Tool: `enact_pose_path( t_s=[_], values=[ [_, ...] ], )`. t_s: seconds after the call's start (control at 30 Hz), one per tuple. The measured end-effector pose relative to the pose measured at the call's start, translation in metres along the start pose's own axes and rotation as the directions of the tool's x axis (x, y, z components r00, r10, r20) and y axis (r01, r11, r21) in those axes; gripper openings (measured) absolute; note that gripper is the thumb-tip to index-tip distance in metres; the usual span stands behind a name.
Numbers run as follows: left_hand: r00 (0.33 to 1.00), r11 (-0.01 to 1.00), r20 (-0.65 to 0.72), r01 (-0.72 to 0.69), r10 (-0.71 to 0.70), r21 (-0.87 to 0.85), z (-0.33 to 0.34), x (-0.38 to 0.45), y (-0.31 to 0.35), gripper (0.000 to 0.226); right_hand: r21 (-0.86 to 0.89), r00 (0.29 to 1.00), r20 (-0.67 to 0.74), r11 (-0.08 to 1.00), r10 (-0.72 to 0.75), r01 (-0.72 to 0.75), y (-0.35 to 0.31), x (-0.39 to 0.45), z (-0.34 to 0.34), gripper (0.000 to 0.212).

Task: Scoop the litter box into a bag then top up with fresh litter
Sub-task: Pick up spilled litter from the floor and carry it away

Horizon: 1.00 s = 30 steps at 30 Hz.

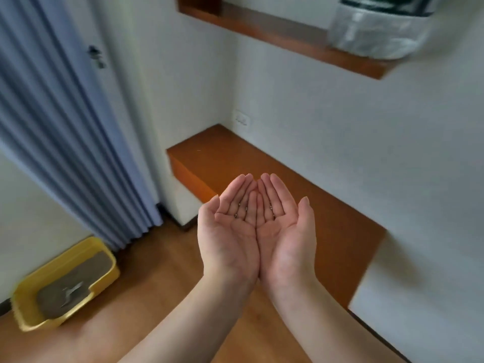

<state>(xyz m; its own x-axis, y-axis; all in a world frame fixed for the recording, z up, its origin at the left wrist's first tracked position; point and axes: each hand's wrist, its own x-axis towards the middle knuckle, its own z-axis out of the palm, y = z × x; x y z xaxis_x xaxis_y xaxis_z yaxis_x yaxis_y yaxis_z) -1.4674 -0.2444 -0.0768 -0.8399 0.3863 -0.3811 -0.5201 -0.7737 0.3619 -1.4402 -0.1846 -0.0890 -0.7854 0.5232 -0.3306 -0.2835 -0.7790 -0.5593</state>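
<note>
My left hand point(230, 231) and my right hand point(284, 231) are held out palms up, side by side with their edges touching, fingers straight and slightly cupped. A few tiny dark grains lie on the fingers of both hands. Neither hand grips anything. The yellow litter box point(104, 254) stands on the wooden floor at the lower left, well away from both hands. Grey litter fills it, and a pale scoop-like thing point(72, 290) lies on the litter, blurred.
A low orange-brown wooden ledge point(217, 153) runs along the white wall behind my hands. A blue-grey curtain point(65, 142) hangs at the left. A wooden shelf point(282, 35) above carries a plastic-wrapped object point(379, 30). A wall socket point(242, 118) sits in the corner.
</note>
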Motion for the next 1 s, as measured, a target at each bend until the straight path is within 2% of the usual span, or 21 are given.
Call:
enact_pose_path(
  t_s=[0.2, 0.37, 0.67, 0.9, 1.0],
  values=[
    [0.967, 0.969, 0.107, 0.218, -0.230, 0.116, 0.042, -0.028, -0.082, 0.045, 0.111, 0.964, -0.136, 0.963, -0.230, 0.245, -0.079, -0.028, -0.049, 0.060],
    [0.879, 0.887, 0.174, 0.404, -0.445, 0.224, 0.050, -0.046, -0.122, 0.046, 0.138, 0.863, -0.280, 0.872, -0.421, 0.470, -0.105, -0.059, -0.075, 0.059],
    [0.620, 0.662, 0.238, 0.675, -0.748, 0.324, 0.053, -0.105, -0.181, 0.044, 0.091, 0.587, -0.501, 0.636, -0.636, 0.767, -0.136, -0.132, -0.116, 0.058],
    [0.366, 0.424, 0.215, 0.796, -0.906, 0.432, 0.042, -0.177, -0.239, 0.043, 0.023, 0.339, -0.637, 0.423, -0.692, 0.906, -0.155, -0.208, -0.164, 0.056],
    [0.287, 0.345, 0.191, 0.793, -0.939, 0.502, 0.033, -0.217, -0.267, 0.042, -0.023, 0.249, -0.675, 0.357, -0.695, 0.934, -0.163, -0.245, -0.192, 0.057]
  ],
)
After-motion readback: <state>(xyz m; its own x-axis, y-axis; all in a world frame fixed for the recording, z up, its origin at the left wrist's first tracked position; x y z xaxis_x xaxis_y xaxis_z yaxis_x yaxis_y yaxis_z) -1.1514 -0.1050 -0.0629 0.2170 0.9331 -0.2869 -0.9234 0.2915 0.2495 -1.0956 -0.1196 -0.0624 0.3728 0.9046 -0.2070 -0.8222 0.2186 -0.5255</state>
